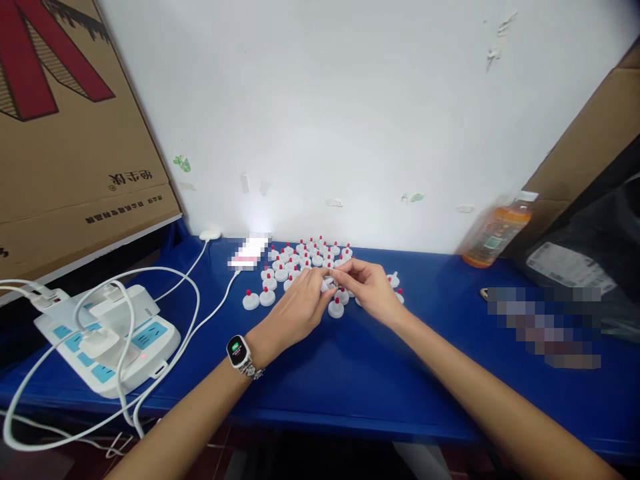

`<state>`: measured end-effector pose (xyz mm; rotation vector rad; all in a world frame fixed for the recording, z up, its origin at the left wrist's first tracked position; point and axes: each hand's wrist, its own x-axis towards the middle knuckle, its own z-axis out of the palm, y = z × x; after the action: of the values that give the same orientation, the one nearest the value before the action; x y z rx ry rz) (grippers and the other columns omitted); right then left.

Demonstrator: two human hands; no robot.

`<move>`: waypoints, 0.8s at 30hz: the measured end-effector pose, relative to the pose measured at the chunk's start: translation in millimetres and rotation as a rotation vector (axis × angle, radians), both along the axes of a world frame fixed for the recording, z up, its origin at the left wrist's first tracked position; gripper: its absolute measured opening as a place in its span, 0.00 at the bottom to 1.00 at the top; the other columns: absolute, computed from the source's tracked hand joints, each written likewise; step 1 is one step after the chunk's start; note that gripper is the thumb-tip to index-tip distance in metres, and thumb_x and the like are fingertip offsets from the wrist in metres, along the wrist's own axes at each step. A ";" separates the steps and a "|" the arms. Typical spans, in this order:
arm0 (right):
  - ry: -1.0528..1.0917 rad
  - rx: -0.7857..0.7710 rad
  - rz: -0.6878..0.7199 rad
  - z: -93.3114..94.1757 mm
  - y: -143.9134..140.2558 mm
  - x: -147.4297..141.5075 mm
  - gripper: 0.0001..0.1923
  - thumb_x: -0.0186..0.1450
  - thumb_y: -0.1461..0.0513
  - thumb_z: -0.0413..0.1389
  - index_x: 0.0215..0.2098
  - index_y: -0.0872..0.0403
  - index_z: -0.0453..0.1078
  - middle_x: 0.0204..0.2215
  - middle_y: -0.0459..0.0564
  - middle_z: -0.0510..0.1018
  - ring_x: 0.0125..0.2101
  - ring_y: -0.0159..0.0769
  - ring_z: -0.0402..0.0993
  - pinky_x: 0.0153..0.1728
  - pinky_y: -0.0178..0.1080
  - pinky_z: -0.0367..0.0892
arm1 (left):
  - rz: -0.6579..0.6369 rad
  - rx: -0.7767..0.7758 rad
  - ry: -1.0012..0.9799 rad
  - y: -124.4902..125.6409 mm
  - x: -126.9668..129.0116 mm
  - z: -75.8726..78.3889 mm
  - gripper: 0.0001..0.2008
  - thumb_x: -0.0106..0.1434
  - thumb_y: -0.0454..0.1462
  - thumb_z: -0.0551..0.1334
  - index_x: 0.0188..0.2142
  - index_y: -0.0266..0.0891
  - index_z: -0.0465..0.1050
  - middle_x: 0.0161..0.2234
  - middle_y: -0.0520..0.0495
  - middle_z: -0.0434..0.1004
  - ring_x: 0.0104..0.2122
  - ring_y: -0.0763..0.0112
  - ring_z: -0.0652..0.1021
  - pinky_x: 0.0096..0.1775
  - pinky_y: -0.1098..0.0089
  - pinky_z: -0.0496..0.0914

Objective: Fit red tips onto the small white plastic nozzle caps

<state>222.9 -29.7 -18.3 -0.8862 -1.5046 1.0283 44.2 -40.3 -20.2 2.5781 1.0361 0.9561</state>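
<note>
My left hand point(304, 298) is closed, thumb and fingers pinching a white nozzle cap point(325, 285) that they largely cover. Against it, the fingertips of my right hand point(371, 287) are pressed together in a pinch; what lies between them is too small and hidden to make out. Several white round caps with red tips point(281, 272) stand on the blue table point(350, 373), behind and around both hands. One red-tipped cap point(336, 307) stands just below the fingers. To the right of my right hand is a white cap point(394, 279) showing no red tip.
A white power strip point(145, 337) with looping cables lies at left, near a large cardboard box point(90, 153). A phone point(250, 251), partly pixelated, lies by the wall. At right are an orange drink bottle point(495, 233), a blurred-out object point(545, 327) and a dark plastic bag point(590, 247).
</note>
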 end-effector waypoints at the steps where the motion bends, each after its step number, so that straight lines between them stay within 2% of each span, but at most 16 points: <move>1: 0.006 -0.001 -0.007 0.3 1.0 0.3 0.18 0.56 0.47 0.66 0.28 0.53 0.73 0.25 0.46 0.78 0.25 0.32 0.72 0.28 0.36 0.67 | -0.012 -0.003 -0.013 0.7 -0.1 -0.3 0.13 0.74 0.41 0.49 0.54 0.39 0.60 0.47 0.41 0.72 0.46 0.60 0.74 0.48 0.57 0.72; 5: 0.015 -0.006 -0.015 1.0 1.5 -2.8 0.20 0.55 0.46 0.66 0.27 0.53 0.72 0.23 0.46 0.76 0.24 0.31 0.70 0.26 0.35 0.66 | -0.059 -0.057 -0.057 0.4 -1.2 -0.1 0.15 0.74 0.40 0.48 0.58 0.40 0.57 0.53 0.39 0.70 0.52 0.61 0.74 0.51 0.59 0.72; 9: -0.013 0.013 0.017 2.5 -2.6 -7.1 0.18 0.58 0.47 0.64 0.28 0.54 0.71 0.24 0.46 0.77 0.25 0.31 0.71 0.28 0.36 0.66 | -0.063 -0.109 -0.077 1.4 -5.2 1.1 0.20 0.75 0.42 0.47 0.63 0.41 0.53 0.58 0.38 0.67 0.55 0.60 0.73 0.53 0.58 0.70; 12: -0.159 0.106 -0.004 6.5 -0.6 -3.1 0.16 0.62 0.50 0.60 0.29 0.54 0.73 0.25 0.46 0.76 0.25 0.31 0.70 0.28 0.36 0.64 | -0.006 -0.059 -0.057 4.8 -14.3 0.4 0.26 0.73 0.45 0.52 0.66 0.42 0.48 0.58 0.38 0.67 0.56 0.58 0.71 0.55 0.55 0.68; 14: -0.279 0.177 -0.078 10.2 5.5 3.2 0.12 0.64 0.53 0.59 0.32 0.54 0.73 0.25 0.46 0.77 0.25 0.31 0.69 0.28 0.36 0.63 | 0.057 0.024 -0.054 6.5 -22.2 -1.3 0.30 0.71 0.46 0.56 0.66 0.42 0.48 0.55 0.39 0.69 0.55 0.57 0.71 0.55 0.54 0.67; 17: -0.364 0.218 -0.197 15.2 17.2 10.9 0.09 0.62 0.57 0.60 0.35 0.54 0.72 0.25 0.45 0.77 0.25 0.31 0.70 0.29 0.36 0.63 | 0.067 0.095 0.081 6.0 -32.2 -4.9 0.22 0.69 0.46 0.58 0.59 0.44 0.61 0.53 0.42 0.71 0.54 0.56 0.70 0.54 0.54 0.66; 19: -0.412 0.230 -0.210 16.8 22.8 9.7 0.07 0.61 0.58 0.60 0.33 0.54 0.71 0.26 0.46 0.78 0.26 0.32 0.71 0.29 0.35 0.63 | 0.035 0.103 0.207 4.8 -36.6 -7.0 0.14 0.71 0.43 0.56 0.53 0.45 0.67 0.50 0.44 0.73 0.51 0.57 0.71 0.51 0.55 0.66; 24: -0.665 0.264 -0.030 9.1 28.9 -11.8 0.05 0.63 0.61 0.59 0.30 0.54 0.73 0.26 0.45 0.78 0.28 0.31 0.72 0.32 0.35 0.63 | 0.062 0.112 0.319 7.2 -48.3 -10.5 0.09 0.72 0.39 0.52 0.45 0.42 0.70 0.44 0.46 0.74 0.46 0.60 0.72 0.47 0.58 0.66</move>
<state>211.1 -0.8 -9.3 -1.1129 -2.1102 0.5022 -4.1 -33.1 -30.7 2.8735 1.1746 0.6444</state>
